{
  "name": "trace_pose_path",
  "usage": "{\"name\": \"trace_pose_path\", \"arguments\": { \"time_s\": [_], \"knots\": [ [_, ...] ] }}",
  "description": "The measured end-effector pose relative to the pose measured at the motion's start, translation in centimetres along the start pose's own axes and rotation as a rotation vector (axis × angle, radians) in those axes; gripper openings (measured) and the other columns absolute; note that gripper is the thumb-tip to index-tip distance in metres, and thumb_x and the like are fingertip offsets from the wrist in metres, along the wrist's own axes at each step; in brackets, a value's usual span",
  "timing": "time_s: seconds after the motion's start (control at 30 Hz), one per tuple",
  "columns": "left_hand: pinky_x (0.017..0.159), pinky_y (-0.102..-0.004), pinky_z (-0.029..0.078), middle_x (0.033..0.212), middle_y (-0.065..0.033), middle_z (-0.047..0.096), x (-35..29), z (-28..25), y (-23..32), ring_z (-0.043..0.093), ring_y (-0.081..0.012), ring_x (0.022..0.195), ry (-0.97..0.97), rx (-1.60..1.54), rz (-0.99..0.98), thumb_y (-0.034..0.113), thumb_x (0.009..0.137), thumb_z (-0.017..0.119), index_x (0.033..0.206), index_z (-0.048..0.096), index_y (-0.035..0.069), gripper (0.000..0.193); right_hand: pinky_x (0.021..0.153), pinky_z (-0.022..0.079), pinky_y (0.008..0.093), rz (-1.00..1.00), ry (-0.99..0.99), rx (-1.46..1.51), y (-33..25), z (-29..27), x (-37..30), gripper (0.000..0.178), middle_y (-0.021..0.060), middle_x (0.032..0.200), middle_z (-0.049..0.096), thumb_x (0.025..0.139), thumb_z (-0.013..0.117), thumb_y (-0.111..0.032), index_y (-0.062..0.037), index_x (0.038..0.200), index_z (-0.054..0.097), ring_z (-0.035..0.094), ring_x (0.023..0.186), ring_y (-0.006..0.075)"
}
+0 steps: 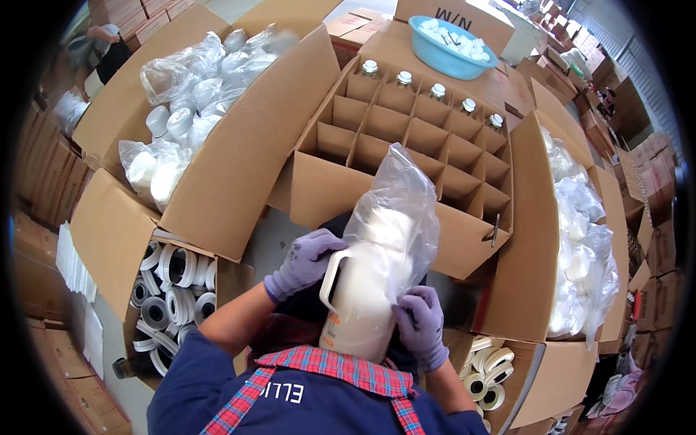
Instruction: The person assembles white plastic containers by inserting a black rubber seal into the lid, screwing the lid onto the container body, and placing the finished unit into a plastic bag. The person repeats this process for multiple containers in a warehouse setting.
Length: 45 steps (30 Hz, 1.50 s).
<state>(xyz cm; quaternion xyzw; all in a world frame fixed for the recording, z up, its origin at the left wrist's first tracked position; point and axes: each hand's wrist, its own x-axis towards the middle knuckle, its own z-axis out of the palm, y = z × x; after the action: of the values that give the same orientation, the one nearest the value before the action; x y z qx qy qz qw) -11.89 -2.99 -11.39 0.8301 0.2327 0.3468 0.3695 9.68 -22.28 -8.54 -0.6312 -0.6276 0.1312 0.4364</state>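
**White jug [359, 297] partly sleeved in a clear plastic bag [402, 185]**

The jug is right in front of the person's torso, its top pointing toward the divided carton [348, 194]. The left hand [308, 261] comes in from the side, wrist bent and fingers curled, with the tips at the bag's edge above the handle [330, 281]; whether they grip the film cannot be told. The right hand [422, 326] sits lower on the other side, thumb and fingers pinched together on the bag's edge. Both wear thin lilac knit gloves.

The jug is smooth and glossy, with a rounded shoulder, a looped handle and small orange markings. The bag is thin and crinkled, its end loose beyond the jug. Brown cardboard dividers form square cells in the carton, and white-capped clear bottles [404, 80] fill the far row. A light-blue basin [451, 67] behind holds small white pieces. Bagged white parts [181, 125] lie in the left carton [246, 145], and ring-shaped parts [174, 283] are heaped below it.

The checked apron [326, 360] hides the jug's base, and film blurs its top. The bagged contents of the right carton [525, 254] are hard to make out.
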Motion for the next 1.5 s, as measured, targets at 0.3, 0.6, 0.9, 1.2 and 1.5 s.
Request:
{"name": "trace_pose_path", "arguments": {
  "time_s": [0.3,0.6,0.9,1.2,1.5],
  "knots": [
    [0.091,-0.0421,0.052,0.107,-0.0149,0.069,-17.8,-3.5,4.0,0.065,-0.0330,0.104,-0.495,-0.222,-0.225,0.017,0.087,0.071,0.113,0.068,0.005,0.029,0.091,0.050,0.0405,0.208,-0.848,0.195,1.9,-3.5,-11.0,0.029,0.0133,0.108,0.067,0.083,0.066,-0.011,-0.0074,0.112,0.071,0.062,0.101,0.0325],
    [0.070,-0.0424,0.052,0.088,-0.0116,0.072,1.2,2.4,3.0,0.066,-0.0229,0.083,-0.363,-0.055,-0.622,0.034,0.072,0.074,0.095,0.071,-0.002,0.042,0.098,0.049,0.0394,0.234,-0.896,0.134,1.5,-4.2,-5.6,0.035,0.0162,0.119,0.067,0.089,0.060,-0.012,-0.0059,0.122,0.068,0.062,0.112,0.0338],
    [0.078,-0.0286,0.056,0.094,-0.0064,0.074,-0.4,-25.0,11.0,0.068,-0.0111,0.087,0.573,-0.282,-0.418,0.024,0.088,0.078,0.110,0.070,0.001,0.033,0.102,0.047,0.0385,0.475,-0.742,0.014,3.4,-7.1,-5.2,0.036,0.0175,0.126,0.066,0.096,0.065,-0.017,-0.0047,0.130,0.064,0.062,0.116,0.0327],
    [0.066,-0.0262,0.056,0.084,-0.0112,0.073,-0.1,-45.3,-4.8,0.069,-0.0152,0.074,1.139,0.095,-0.399,0.007,0.083,0.083,0.089,0.072,-0.008,0.020,0.099,0.049,0.0374,0.423,-0.760,0.091,3.9,-3.6,-0.3,0.036,0.0195,0.123,0.067,0.097,0.066,-0.019,-0.0017,0.129,0.063,0.064,0.114,0.0306],
    [0.067,-0.0343,0.057,0.076,-0.0123,0.071,-2.5,-43.0,-15.9,0.069,-0.0206,0.071,0.809,0.478,-1.041,0.034,0.069,0.081,0.088,0.074,0.000,0.039,0.095,0.052,0.0366,0.626,-0.857,-0.031,4.2,-2.4,3.5,0.035,0.0195,0.121,0.070,0.097,0.066,-0.022,-0.0039,0.127,0.066,0.068,0.109,0.0288]
  ]
}}
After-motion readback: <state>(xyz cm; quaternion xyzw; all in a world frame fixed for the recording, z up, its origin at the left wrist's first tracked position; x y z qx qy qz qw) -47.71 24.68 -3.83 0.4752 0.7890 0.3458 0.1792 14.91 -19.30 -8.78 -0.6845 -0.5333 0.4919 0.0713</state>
